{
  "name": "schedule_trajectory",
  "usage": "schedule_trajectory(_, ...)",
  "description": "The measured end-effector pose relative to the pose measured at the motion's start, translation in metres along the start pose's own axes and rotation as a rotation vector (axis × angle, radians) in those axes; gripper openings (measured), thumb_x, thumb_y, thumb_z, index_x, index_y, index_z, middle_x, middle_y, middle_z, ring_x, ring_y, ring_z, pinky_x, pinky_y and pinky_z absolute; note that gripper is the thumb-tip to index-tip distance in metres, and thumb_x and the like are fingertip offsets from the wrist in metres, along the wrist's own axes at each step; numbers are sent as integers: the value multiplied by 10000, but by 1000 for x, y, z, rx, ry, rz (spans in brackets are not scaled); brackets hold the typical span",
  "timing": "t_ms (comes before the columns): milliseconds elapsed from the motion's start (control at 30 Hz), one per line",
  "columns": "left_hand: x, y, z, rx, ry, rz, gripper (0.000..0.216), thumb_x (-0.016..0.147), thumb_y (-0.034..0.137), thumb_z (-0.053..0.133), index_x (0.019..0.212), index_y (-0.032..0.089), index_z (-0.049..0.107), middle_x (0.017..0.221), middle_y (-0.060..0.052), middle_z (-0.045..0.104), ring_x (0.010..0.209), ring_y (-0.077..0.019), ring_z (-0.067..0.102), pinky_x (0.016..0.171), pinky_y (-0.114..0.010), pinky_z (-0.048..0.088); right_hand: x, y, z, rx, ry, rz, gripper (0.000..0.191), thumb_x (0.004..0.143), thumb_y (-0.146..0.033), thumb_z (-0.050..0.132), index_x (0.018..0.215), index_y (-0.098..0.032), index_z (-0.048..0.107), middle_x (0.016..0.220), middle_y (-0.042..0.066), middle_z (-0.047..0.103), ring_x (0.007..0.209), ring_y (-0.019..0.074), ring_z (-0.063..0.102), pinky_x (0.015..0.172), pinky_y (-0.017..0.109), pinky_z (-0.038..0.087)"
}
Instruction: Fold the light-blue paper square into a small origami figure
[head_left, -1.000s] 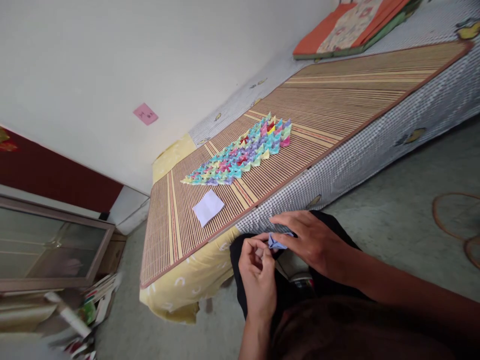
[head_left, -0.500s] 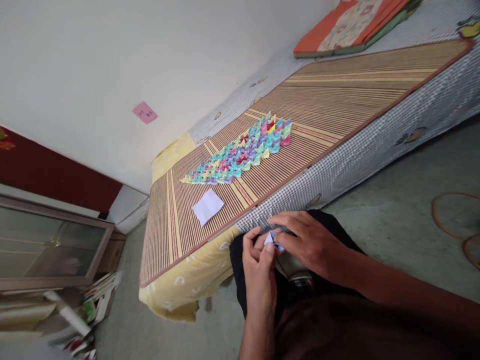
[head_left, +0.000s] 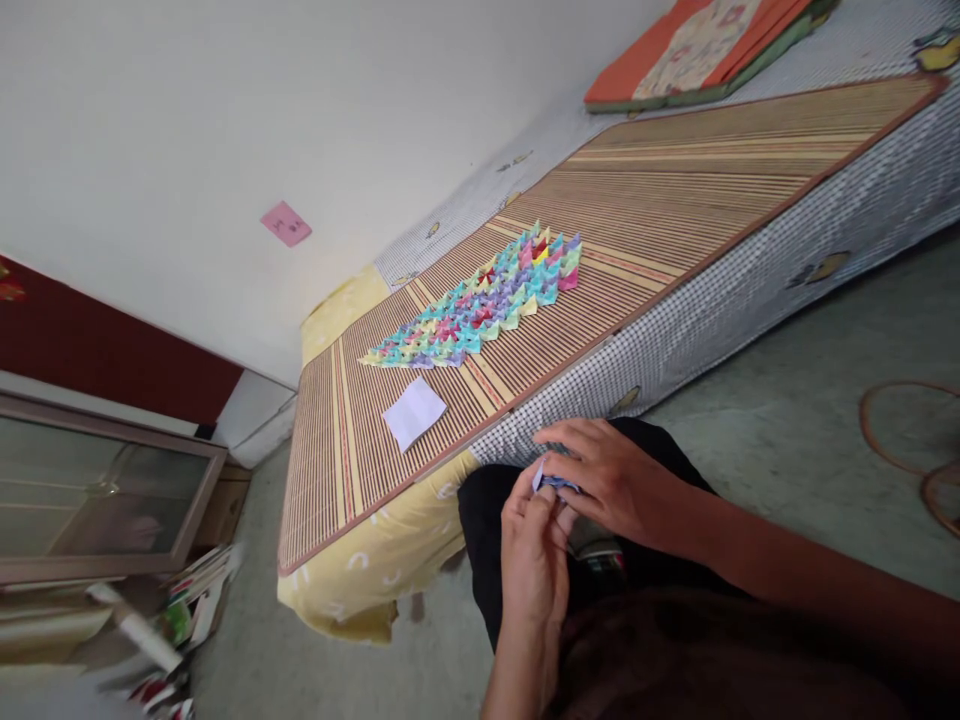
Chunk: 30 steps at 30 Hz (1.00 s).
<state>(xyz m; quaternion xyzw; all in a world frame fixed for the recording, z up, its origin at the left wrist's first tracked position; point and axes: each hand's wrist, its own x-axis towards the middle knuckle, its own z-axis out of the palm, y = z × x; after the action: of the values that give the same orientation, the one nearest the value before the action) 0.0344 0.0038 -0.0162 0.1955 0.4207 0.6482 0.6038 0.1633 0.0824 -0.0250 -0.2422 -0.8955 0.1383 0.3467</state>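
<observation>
Both hands meet over my lap, pinching a small pale blue folded paper piece [head_left: 553, 482]. My left hand [head_left: 534, 560] grips it from below with fingers curled. From the right, my right hand [head_left: 609, 478] closes thumb and fingers on it. Most of the paper is hidden between the fingers. On the striped bamboo mat [head_left: 675, 190] ahead lies a tight cluster of several small coloured folded paper pieces [head_left: 480, 305]. A white square sheet of paper [head_left: 414, 412] lies on the mat nearer to me.
The mat covers a checked bed [head_left: 750, 290] along a white wall with a pink note [head_left: 285, 223]. Orange folded bedding [head_left: 697, 50] lies at the far end. A glass-fronted cabinet [head_left: 97, 490] and scattered books [head_left: 172, 630] stand at left. A cord loop [head_left: 915, 440] lies on the floor.
My left hand has shifted right and turned up under the paper piece, closing tighter against my right hand. The paper shows less than before.
</observation>
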Motion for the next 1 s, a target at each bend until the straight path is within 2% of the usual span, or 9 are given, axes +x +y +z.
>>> schedule_trajectory(100, 1, -2, -2, -24, 43, -5, 321, 821, 215, 734, 1137, 157, 743, 1073, -98, 749, 933, -175, 705, 928, -332, 547, 0, 1, 0, 70, -10, 18, 141, 880, -119, 618, 1007, -168, 656, 1202, 148, 647, 1113, 320, 599, 916, 514, 521)
schedule_trajectory(267, 2, -2, -1, -10, 98, 18, 351, 772, 195, 729, 1120, 148, 736, 1032, -97, 743, 904, -176, 699, 843, -305, 560, -1, 1, 2, 164, 41, 57, 158, 900, -98, 550, 987, -174, 658, 1159, 138, 649, 1077, 279, 614, 918, 481, 522)
schedule_trajectory(467, 1, -2, 5, 26, 118, 45, 282, 787, 217, 726, 1061, 161, 758, 1027, -80, 751, 874, -154, 691, 796, -262, 550, -1, -2, 4, 207, 62, 93, 295, 793, 2, 533, 993, -180, 650, 1152, 122, 664, 1091, 269, 621, 931, 454, 521)
schedule_trajectory(600, 0, -9, 3, 121, 108, 104, 258, 845, 232, 693, 1086, 173, 765, 943, -45, 750, 824, -115, 668, 730, -194, 511, 1, -2, 3, 189, 11, 106, 224, 835, -30, 548, 989, -166, 637, 1164, 138, 657, 1056, 278, 621, 900, 459, 522)
schedule_trajectory(700, 1, -15, -2, 199, 109, 143, 277, 865, 238, 688, 1123, 168, 759, 952, -49, 760, 831, -117, 667, 776, -209, 510, 1, 2, 4, 206, -14, 107, 181, 845, -45, 560, 956, -169, 632, 1175, 133, 652, 1066, 276, 616, 914, 462, 513)
schedule_trajectory(900, 3, -12, -1, 95, 139, 0, 253, 784, 215, 738, 1023, 139, 776, 907, -60, 752, 782, -135, 684, 733, -229, 523, -1, 5, 7, 332, -77, 116, 259, 786, -48, 630, 1012, -173, 654, 1142, 112, 668, 1091, 259, 617, 950, 432, 511)
schedule_trajectory(1000, 4, -8, 0, 40, 129, -32, 268, 759, 213, 746, 1014, 136, 769, 910, -74, 753, 800, -164, 706, 781, -278, 546, -1, 3, 3, 367, -78, 122, 322, 777, -62, 640, 1074, -183, 666, 1183, 115, 663, 1126, 262, 615, 979, 437, 499)
